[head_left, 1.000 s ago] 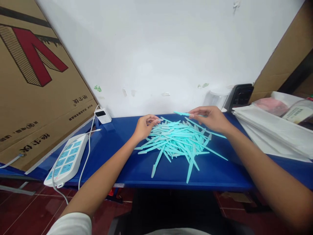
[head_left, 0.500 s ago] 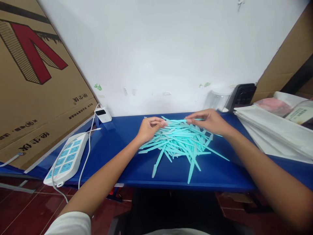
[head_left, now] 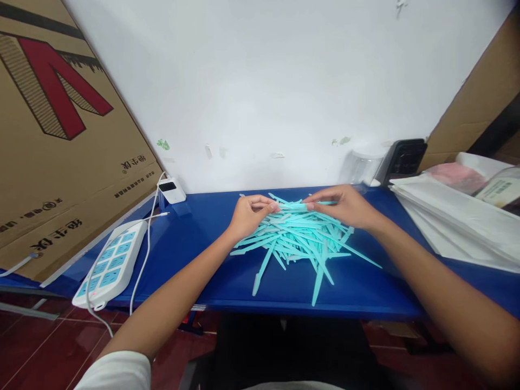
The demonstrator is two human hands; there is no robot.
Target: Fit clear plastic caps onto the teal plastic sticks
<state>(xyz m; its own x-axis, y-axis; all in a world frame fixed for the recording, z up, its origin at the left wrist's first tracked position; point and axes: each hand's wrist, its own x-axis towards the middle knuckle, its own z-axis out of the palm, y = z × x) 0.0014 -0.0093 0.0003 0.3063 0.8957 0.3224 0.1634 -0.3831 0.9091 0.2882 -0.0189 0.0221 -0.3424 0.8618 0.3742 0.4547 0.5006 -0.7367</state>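
A heap of thin turquoise eyebrow razors (head_left: 300, 235), each with a tapered handle and a paler, wider head, lies on the blue table (head_left: 195, 227). At the back of this pile, my left hand (head_left: 252, 215) pinches the left end of a razor (head_left: 293, 207) between thumb and fingers. My right hand (head_left: 343, 206) has thumb and fingertips closed on its right part. The held razor lies roughly level, just above the heap. Whether more than one is held, I cannot tell. Several razors stick out of the heap toward the table's front edge.
At left are a white power strip (head_left: 111, 262) with cables, a small white device (head_left: 172, 190) and a big cardboard box (head_left: 77, 162). On the right stand a clear container (head_left: 363, 165), a black object (head_left: 404, 160) and stacked white sheets (head_left: 459, 216). A white wall (head_left: 264, 97) rises behind.
My right hand has shifted a little to the left, nearer my left hand, along the held razor. My left hand and the heap look nearly the same.
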